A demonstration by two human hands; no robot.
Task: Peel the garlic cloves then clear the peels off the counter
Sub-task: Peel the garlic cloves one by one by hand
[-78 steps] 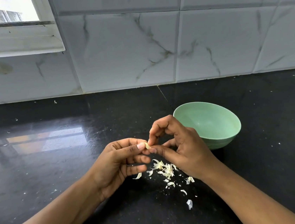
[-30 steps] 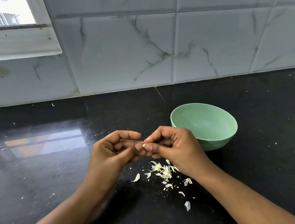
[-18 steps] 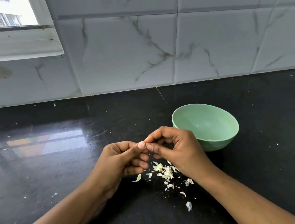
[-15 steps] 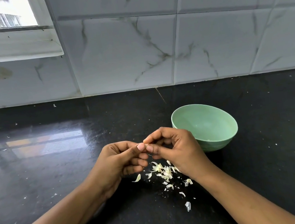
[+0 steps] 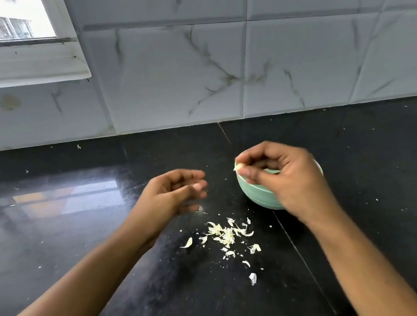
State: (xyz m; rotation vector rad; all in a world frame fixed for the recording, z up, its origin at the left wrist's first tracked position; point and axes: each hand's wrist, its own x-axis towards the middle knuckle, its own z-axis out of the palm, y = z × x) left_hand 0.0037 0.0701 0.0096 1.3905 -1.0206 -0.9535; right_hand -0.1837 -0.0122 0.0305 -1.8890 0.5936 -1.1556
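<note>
- Now my hands have parted. Half a second ago both sets of fingertips met above the scraps, working one clove. Since then my right hand (image 5: 287, 174) has swung out to the green bowl (image 5: 254, 195) and my left hand (image 5: 172, 195) has drifted off to the left.
- My right thumb and forefinger pinch the garlic clove (image 5: 239, 166), which looks pale and bare. It sits just above the bowl's near-left rim, and my other fingers curl over the bowl's mouth.
- My left fingers are loosely curled and hold nothing that I can make out, though they are blurred. That hand hovers above the black counter (image 5: 82, 250).
- The peels (image 5: 226, 235) lie in a small heap on the counter between my forearms, just in front of the bowl. A few strays, one larger scrap (image 5: 253, 278) among them, lie nearer to me. The heap looks much as it did a moment ago.
- I judge this clove finished and ready to be let go into the bowl.
- My hand hides the bowl's inside, so I cannot tell how many cloves are in there.
- I see no unpeeled clove on the counter, so gathering the peels may come next. That part is not yet begun.
</note>
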